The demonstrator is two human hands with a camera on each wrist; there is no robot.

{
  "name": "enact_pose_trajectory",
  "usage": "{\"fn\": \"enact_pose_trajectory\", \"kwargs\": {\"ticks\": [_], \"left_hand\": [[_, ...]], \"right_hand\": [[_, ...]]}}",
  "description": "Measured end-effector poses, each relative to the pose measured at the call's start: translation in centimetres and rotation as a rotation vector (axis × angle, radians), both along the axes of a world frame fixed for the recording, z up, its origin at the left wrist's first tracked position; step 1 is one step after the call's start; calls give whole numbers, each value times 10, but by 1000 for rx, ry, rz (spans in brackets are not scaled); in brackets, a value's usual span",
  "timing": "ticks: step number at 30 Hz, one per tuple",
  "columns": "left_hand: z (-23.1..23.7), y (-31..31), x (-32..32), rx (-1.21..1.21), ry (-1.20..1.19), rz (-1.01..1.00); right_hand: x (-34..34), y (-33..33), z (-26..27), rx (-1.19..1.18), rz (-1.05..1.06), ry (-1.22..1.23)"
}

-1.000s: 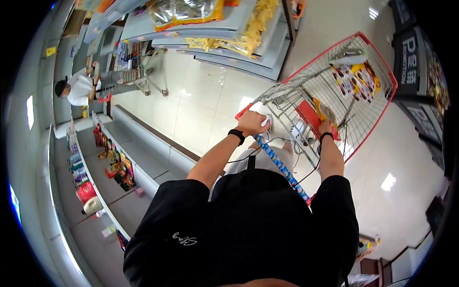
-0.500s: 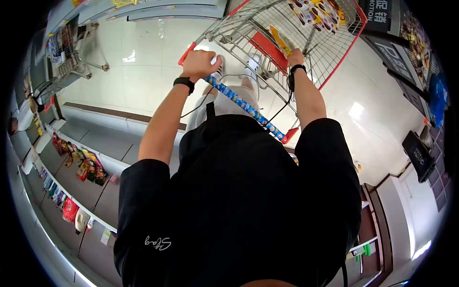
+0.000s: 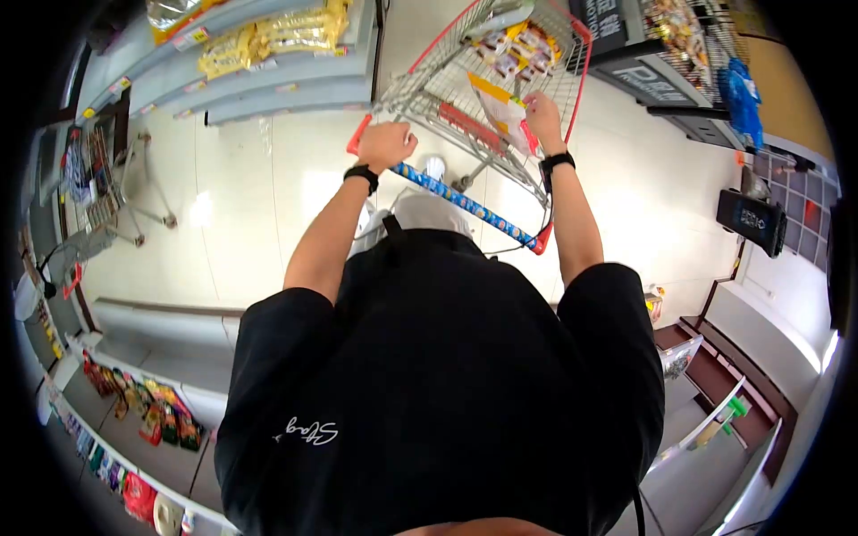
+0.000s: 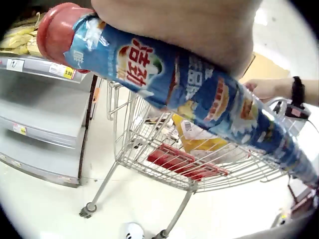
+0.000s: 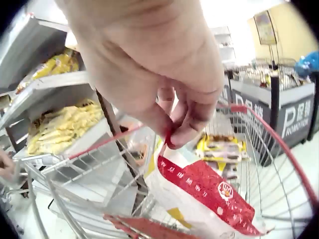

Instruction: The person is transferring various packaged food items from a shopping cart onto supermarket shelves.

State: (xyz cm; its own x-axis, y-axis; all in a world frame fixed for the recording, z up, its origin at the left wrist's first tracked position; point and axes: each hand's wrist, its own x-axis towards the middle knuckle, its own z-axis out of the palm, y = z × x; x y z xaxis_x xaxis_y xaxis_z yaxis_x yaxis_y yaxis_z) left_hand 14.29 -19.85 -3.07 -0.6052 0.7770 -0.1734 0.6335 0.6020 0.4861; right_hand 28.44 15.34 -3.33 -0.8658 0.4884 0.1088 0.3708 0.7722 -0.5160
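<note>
The left hand (image 3: 386,146) rests over the red end of the cart's blue printed handle (image 3: 465,204); in the left wrist view the palm lies on that handle (image 4: 199,94), fingers hidden. Inside the cart (image 3: 583,89), the right hand (image 3: 543,121) pinches a yellow, white and red bag (image 3: 500,109). The right wrist view shows thumb and fingertips closed on the red top corner of the bag (image 5: 209,194), which hangs tilted. Farther in the cart lie yellow and brown packs (image 3: 520,49) and a clear pack (image 3: 500,20).
Shelves with yellow bags (image 3: 277,40) stand at the upper left. Dark promotion bins (image 3: 643,79) are beyond the cart to the right. Another cart (image 3: 100,192) is at the far left, and low shelves (image 3: 170,357) with packets run along the lower left.
The view has turned, and the cart now sits higher and more central. The right hand has lifted the bag, so more of it shows. The left hand remains at the handle's end.
</note>
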Motion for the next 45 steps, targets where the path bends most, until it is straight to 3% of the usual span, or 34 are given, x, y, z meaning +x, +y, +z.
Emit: {"fn": "enact_pose_trajectory", "kwargs": {"ticks": [1,2,5,7,9,11,12,14,17,20,21,22,24,26,28,30,34,37,39,41,43,44,45], "left_hand": [[7,-4,1,55,-80,36],[15,-5,-1,106,-162,69],[-18,-1,-8,649,-550,330],[-59,7,-15,817,-459,351],[28,-6,-6,819,-824,357],[63,-16,-13,688,-1398,229],[89,-22,-10,626,-1732,182],[130,-37,-2,620,-2141,146],[153,-59,5,640,-2416,-109],[145,-88,4,859,-2683,-373],[135,-102,-2,924,-2694,-301],[136,-122,-9,1099,-2481,-284],[133,-148,-42,1181,-2324,-424],[142,-165,-71,1167,-2321,-417],[153,-169,-84,1193,-2340,-232],[161,-165,-96,1226,-2367,135],[160,-181,-116,1235,-1878,267],[161,-192,-138,1357,-1601,634],[170,-191,-161,1399,-1328,615],[180,-182,-186,1411,-1074,570],[198,-166,-218,1438,-1029,516],[201,-160,-235,1446,-1010,490],[197,-159,-258,1355,-817,463]], "right_hand": [[2,3,15,101,80,68],[3,-20,67,-91,1,34],[16,-56,170,202,58,158],[22,-96,249,215,64,209],[23,-140,318,403,116,179],[22,-194,371,581,135,307],[23,-205,382,626,130,343],[18,-225,404,646,253,448],[-2,-249,408,497,459,604],[-29,-266,396,399,563,693],[-35,-269,391,344,586,721],[-44,-269,383,219,621,774],[-62,-276,378,59,653,828],[-79,-285,379,-79,729,852],[-101,-292,389,-147,836,863],[-122,-297,398,-133,953,861],[-168,-274,358,-270,783,995],[-211,-278,314,-529,315,937],[-224,-287,259,-1091,136,640],[-248,-306,228,-1425,161,330],[-284,-326,207,-877,393,676],[-304,-319,208,-845,345,677],[-327,-312,210,-816,292,674]]}}
